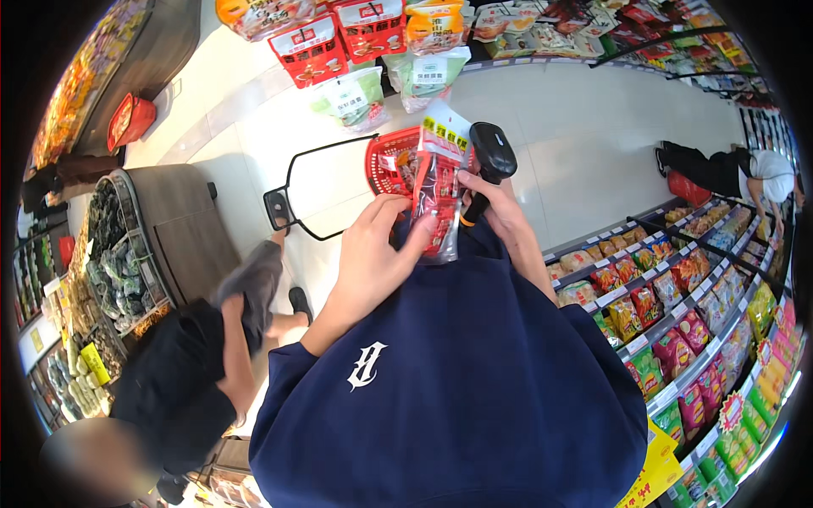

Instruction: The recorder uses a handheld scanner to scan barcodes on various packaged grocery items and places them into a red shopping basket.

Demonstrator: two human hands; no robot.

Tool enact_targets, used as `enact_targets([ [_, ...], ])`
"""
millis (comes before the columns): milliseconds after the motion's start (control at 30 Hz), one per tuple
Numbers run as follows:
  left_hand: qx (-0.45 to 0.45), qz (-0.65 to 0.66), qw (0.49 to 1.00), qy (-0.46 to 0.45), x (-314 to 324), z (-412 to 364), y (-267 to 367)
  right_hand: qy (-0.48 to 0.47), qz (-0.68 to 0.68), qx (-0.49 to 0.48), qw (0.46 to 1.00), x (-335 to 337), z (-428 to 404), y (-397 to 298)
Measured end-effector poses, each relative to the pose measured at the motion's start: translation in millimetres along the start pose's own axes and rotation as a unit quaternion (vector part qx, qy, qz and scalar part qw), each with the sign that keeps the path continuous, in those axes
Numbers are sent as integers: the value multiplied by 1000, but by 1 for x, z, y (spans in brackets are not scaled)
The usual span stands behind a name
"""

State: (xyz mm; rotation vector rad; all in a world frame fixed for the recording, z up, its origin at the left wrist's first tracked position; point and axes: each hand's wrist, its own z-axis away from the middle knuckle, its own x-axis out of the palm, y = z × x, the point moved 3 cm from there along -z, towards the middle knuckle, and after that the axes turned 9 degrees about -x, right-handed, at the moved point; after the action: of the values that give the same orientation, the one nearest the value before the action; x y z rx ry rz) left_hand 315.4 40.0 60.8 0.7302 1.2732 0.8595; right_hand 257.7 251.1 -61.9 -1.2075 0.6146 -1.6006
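Observation:
My left hand (375,244) grips a clear plastic packet (441,209) with red contents and a white printed header, its thumb across the front. In my right hand (498,206) is a black handheld barcode scanner (492,152) with an orange band on its handle. The right fingers also reach the packet's right edge, and the scanner head stands beside the packet's top. Beneath the packet is a red plastic shopping basket (371,165) with small packaged goods inside, partly hidden. A black handle frame (289,181) extends leftward from the basket.
Hanging bags (359,101) are in front. Snack shelves (641,298) line the right side. A person in dark clothes (184,368) is close on my left, beside a wooden display stand (190,235). Another person (743,171) bends at the far right. A red basket (132,120) stands far left.

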Motion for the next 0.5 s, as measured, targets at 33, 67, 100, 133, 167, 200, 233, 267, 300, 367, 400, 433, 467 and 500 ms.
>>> enact_targets([
  [33, -46, 8, 999, -22, 3, -6, -8, 5, 21, -13, 1000, 2, 0, -1],
  [67, -105, 12, 993, -47, 7, -11, -19, 11, 41, -27, 999, 2, -1, -3],
  [100, -92, 15, 995, -44, 10, -12, -26, 9, 40, -27, 999, 2, -1, -4],
  [133, -111, 43, 992, -50, 13, -14, -37, 21, 63, -30, 997, -1, 0, -6],
  [167, -131, 71, 987, -58, 18, -14, -47, 46, 95, -24, 994, -4, 2, -7],
  [200, -152, 127, 978, -67, 23, -14, -56, 43, 89, -20, 995, -7, 4, -10],
  [233, -155, 128, 977, -69, 28, -15, -64, 45, 89, -18, 995, -10, 7, -12],
  [267, -148, 143, 976, -65, 31, -17, -71, 60, 94, -27, 993, -13, 9, -15],
  [300, -147, 157, 974, -65, 34, -18, -77, 71, 99, -42, 992, -16, 11, -18],
  [367, -146, 172, 971, -76, 39, -14, -87, 76, 113, -36, 990, -20, 13, -22],
  [400, -149, 192, 966, -85, 42, -13, -91, 75, 112, -34, 990, -21, 14, -24],
  [433, -148, 211, 962, -91, 45, -12, -94, 70, 113, -39, 990, -22, 15, -26],
  [467, -144, 240, 955, -94, 48, -11, -96, 75, 110, -32, 991, -23, 16, -25],
  [500, -150, 240, 954, -98, 51, -10, -100, 77, 110, -31, 990, -24, 16, -25],
])
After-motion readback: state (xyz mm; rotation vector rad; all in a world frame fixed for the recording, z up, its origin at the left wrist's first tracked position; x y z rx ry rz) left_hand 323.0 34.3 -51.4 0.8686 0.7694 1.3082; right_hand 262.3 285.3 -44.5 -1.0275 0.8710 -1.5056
